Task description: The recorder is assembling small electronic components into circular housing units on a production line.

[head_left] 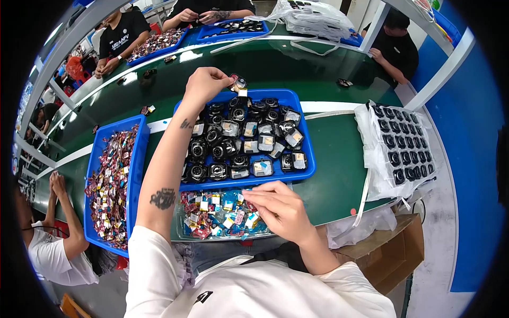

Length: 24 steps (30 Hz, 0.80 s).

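My left hand (pixel 205 86) reaches over the far edge of the blue tray (pixel 309 159) in front of me. Its thumb and fingers pinch a small dark watch part (pixel 238 81) with a reddish face and a white and yellow piece hanging below. Black watch cases (pixel 217 152) fill the tray, some showing round backs and others silvery, open insides. My right hand (pixel 283 212) is closed in a pinch above a clear tray (pixel 179 225) of small red, blue and white parts (pixel 222 212). A tiny pale spot shows at its fingertips, too small to name.
At left stands a blue bin (pixel 142 159) heaped with reddish parts. A white-wrapped tray of watch cases (pixel 403 143) lies at right, above a cardboard box (pixel 397 249). Metal posts (pixel 445 69) flank the green bench (pixel 339 159). Several people work around it, with more blue trays (pixel 233 32) at the far side.
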Motion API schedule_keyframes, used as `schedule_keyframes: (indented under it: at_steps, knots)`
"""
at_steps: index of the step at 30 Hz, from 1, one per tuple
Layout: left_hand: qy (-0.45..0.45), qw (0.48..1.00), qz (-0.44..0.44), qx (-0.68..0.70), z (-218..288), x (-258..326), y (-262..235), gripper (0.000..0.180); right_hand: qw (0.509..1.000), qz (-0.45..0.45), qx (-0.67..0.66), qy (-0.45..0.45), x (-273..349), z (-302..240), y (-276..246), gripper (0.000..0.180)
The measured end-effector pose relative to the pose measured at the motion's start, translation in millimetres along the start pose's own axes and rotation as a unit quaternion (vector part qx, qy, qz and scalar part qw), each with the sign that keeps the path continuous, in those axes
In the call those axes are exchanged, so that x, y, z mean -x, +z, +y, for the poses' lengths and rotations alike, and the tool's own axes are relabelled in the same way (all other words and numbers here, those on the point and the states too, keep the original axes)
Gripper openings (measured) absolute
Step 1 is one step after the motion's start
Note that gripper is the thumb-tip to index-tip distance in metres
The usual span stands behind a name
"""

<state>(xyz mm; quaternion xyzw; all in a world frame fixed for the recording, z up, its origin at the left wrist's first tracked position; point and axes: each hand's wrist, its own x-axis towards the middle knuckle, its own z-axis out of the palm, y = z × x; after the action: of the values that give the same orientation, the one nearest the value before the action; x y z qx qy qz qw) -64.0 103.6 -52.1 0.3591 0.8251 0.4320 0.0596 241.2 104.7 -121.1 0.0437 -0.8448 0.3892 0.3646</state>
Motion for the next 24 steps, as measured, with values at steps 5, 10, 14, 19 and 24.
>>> schedule_keyframes:
  at_steps: [5,10,14,19,24]
  knots:
    - [-0.103,0.981,-0.068,-0.149,-35.0,-72.9,42.6,0.027,0.999,-0.049,-0.008,0.003,10.4,0.6,2.0,0.029]
    - [-0.175,0.958,-0.085,-0.213,-49.3,-99.0,68.1,0.033,0.999,-0.033,-0.01,-0.007,8.1,0.7,9.3,0.025]
    - [-0.148,0.968,-0.094,-0.182,-68.7,-99.7,60.8,0.035,1.0,-0.03,-0.007,0.002,6.8,-1.7,11.6,0.019]
    - [-0.009,0.986,-0.033,-0.162,-54.4,-75.9,29.0,0.034,1.0,-0.003,0.017,-0.014,3.7,2.6,13.7,0.012]
    - [0.094,0.982,-0.038,-0.158,17.0,10.0,-19.3,0.036,0.999,-0.021,0.047,0.002,2.8,-0.1,11.3,0.018]
